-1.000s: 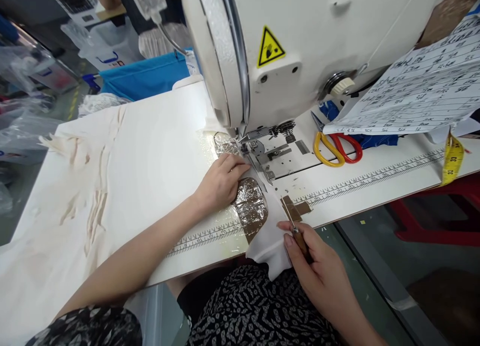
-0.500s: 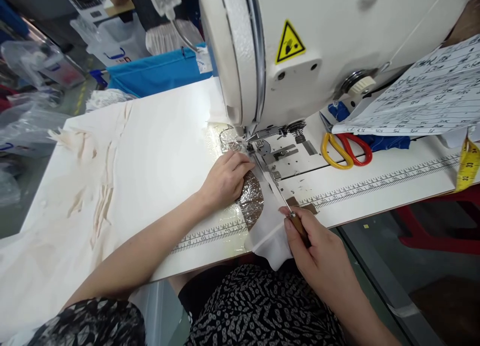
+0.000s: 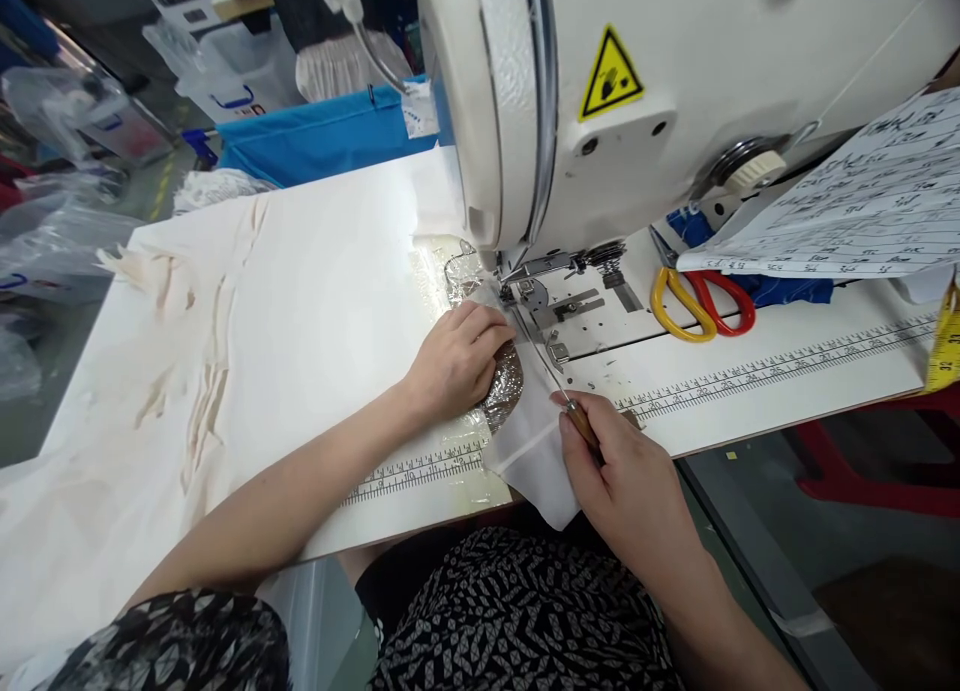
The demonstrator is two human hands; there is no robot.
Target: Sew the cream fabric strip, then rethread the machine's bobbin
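A piece of thin white fabric (image 3: 536, 466) lies under the needle area of a white sewing machine (image 3: 480, 101) and hangs over the table's front edge. My left hand (image 3: 461, 361) presses on it just left of the presser foot (image 3: 508, 289), fingers curled together at the cloth. Below those fingers a brown patch (image 3: 504, 391) shows through shiny clear film stuck on the table. In my right hand (image 3: 622, 471) is an awl (image 3: 583, 426), gripped by its wooden handle. Its thin metal shaft runs along the fabric toward the presser foot; the tip is hard to make out.
Yellow-and-red-handled scissors (image 3: 701, 306) lie right of the needle plate, beside blue cloth and a handwritten sheet (image 3: 847, 201). Pale fabric (image 3: 187, 371) covers the table's left. A ruler strip (image 3: 750, 371) follows the front edge. A blue cloth bin (image 3: 322, 136) stands behind, near another person.
The white fabric and brown patch have shifted slightly away from me, toward the needle. My right hand and the awl have moved a little forward and left. The camera view has shifted slightly.
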